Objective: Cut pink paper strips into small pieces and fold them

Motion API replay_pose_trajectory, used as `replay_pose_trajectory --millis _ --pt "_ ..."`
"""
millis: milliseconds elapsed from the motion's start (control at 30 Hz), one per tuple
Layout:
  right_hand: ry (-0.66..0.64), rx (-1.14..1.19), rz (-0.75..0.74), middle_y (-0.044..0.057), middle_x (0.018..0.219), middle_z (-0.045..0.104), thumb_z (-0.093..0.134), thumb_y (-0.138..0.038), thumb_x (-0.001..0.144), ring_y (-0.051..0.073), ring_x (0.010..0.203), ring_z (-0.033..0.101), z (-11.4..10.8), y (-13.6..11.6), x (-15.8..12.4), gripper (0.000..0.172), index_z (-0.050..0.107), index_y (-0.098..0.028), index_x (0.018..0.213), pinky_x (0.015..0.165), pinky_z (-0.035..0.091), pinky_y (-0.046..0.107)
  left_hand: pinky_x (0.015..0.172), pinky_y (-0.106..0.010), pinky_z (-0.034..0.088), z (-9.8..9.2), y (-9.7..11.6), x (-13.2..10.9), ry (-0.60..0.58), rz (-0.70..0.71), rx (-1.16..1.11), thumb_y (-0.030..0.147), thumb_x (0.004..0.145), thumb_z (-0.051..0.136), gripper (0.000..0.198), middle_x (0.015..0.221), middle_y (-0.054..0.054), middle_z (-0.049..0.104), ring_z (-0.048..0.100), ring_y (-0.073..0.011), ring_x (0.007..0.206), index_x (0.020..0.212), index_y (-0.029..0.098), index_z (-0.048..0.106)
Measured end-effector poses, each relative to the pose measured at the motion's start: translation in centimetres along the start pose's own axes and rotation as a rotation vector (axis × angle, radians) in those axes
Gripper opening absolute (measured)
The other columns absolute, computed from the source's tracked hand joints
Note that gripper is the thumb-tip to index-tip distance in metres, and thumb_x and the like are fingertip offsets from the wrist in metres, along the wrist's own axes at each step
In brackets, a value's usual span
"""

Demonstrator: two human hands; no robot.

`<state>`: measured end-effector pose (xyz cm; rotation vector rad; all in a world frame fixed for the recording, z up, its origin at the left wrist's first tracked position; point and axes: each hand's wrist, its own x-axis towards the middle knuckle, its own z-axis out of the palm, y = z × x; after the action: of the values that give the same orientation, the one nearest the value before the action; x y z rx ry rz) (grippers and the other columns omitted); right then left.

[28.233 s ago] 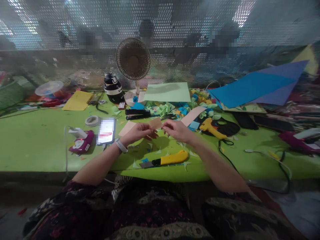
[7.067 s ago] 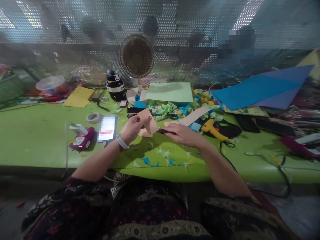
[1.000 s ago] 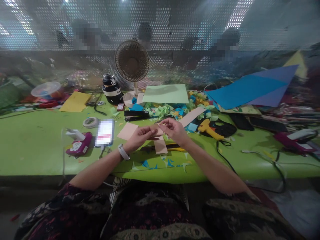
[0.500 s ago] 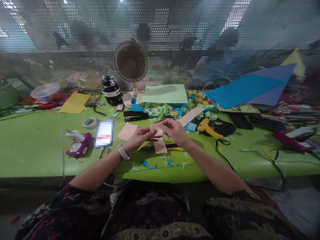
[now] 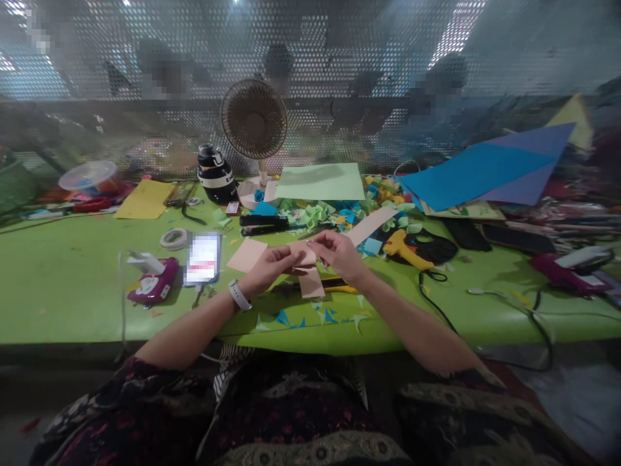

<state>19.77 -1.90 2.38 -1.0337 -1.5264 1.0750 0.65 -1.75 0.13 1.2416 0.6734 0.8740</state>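
Note:
Between my two hands is a small piece of pale pink paper [image 5: 305, 255], held a little above the table. My left hand [image 5: 274, 266] pinches its left side with the thumb on top. At its right edge, the fingertips of my right hand [image 5: 337, 254] are pressed together on the paper. Below it lies another pink paper piece [image 5: 311, 283], next to a yellow-handled tool [image 5: 342, 286] partly covered by paper and hands. A pink paper square [image 5: 246, 254] lies left of my left hand. Beyond my right hand is a longer pink strip [image 5: 372, 224].
A yellow glue gun [image 5: 407, 250] with a black cord lies to the right. Behind my hands are a black stapler [image 5: 264, 223] and a heap of paper curls [image 5: 317, 215]. A lit phone [image 5: 202, 259], white tape roll [image 5: 173, 239] and fan [image 5: 254, 120] stand or lie leftward.
Almost nothing differs. Both hands stay in the same place with the pink paper between them.

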Motion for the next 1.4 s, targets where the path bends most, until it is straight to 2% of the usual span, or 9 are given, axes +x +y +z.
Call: replay_pose_trajectory --millis 133,400,633,767,967,1200,1400 --pt "0.013 -0.004 0.012 -0.004 0.059 0.054 0.074 -0.054 0.075 0.008 0.048 0.044 0.1 0.0 -0.1 0.038 0.061 -0.018 0.076 0.042 0.035 0.023 0.081 -0.034 0.06 0.0 0.3 -0.1 0.014 -0.051 0.076 0.047 0.075 0.081 0.045 0.103 -0.015 0.077 0.074 -0.0258 0.097 0.102 0.012 0.073" --pt "0.021 0.01 0.029 -0.005 0.056 0.052 0.073 -0.059 0.073 0.008 0.045 0.042 -0.2 -0.2 0.2 0.042 0.059 -0.02 0.077 0.042 0.036 0.023 0.075 -0.032 0.06 -0.5 0.4 0.2 -0.089 -0.134 0.142 0.051 0.073 0.081 0.045 0.09 -0.016 0.078 0.075 -0.0199 0.076 0.087 0.01 0.071" --pt "-0.234 -0.193 0.061 -0.003 0.064 0.058 0.07 -0.052 0.076 0.01 0.054 0.05 -0.9 -0.1 0.5 0.036 0.059 -0.018 0.074 0.05 0.041 0.024 0.075 -0.03 0.06 -1.2 0.3 0.5 -0.051 -0.087 0.123 0.052 0.074 0.08 0.044 0.087 -0.013 0.078 0.074 -0.0179 0.075 0.088 0.011 0.072" --pt "-0.283 -0.138 0.069 -0.004 0.06 0.056 0.071 -0.049 0.077 0.009 0.053 0.05 -1.4 0.0 0.8 0.034 0.059 -0.018 0.071 0.051 0.044 0.024 0.077 -0.03 0.06 -1.6 0.2 0.6 -0.05 -0.073 0.111 0.048 0.077 0.079 0.041 0.09 -0.014 0.078 0.074 -0.0173 0.077 0.091 0.01 0.073" --pt "-0.398 -0.136 0.117 -0.002 0.065 0.059 0.073 -0.049 0.077 0.01 0.057 0.055 -2.4 0.2 1.3 0.034 0.062 -0.016 0.074 0.054 0.049 0.025 0.077 -0.031 0.061 -1.9 0.1 0.8 -0.05 -0.098 0.135 0.048 0.076 0.08 0.042 0.093 -0.015 0.078 0.075 -0.0185 0.078 0.093 0.01 0.073" --pt "-0.386 -0.217 0.043 -0.003 0.062 0.057 0.068 -0.042 0.08 0.011 0.058 0.053 -1.8 0.2 0.8 0.028 0.059 -0.017 0.071 0.054 0.044 0.024 0.076 -0.032 0.061 -2.1 0.1 0.7 -0.097 -0.128 0.177 0.049 0.079 0.077 0.043 0.095 -0.018 0.078 0.075 -0.022 0.083 0.095 0.009 0.076" --pt "-0.36 -0.167 0.109 -0.003 0.061 0.058 0.071 -0.044 0.077 0.011 0.054 0.054 -2.4 -0.4 0.9 0.029 0.061 -0.017 0.073 0.053 0.045 0.025 0.075 -0.032 0.061 -2.2 0.8 0.8 -0.126 -0.118 0.176 0.049 0.078 0.078 0.041 0.093 -0.017 0.078 0.075 -0.0201 0.079 0.088 0.01 0.072"
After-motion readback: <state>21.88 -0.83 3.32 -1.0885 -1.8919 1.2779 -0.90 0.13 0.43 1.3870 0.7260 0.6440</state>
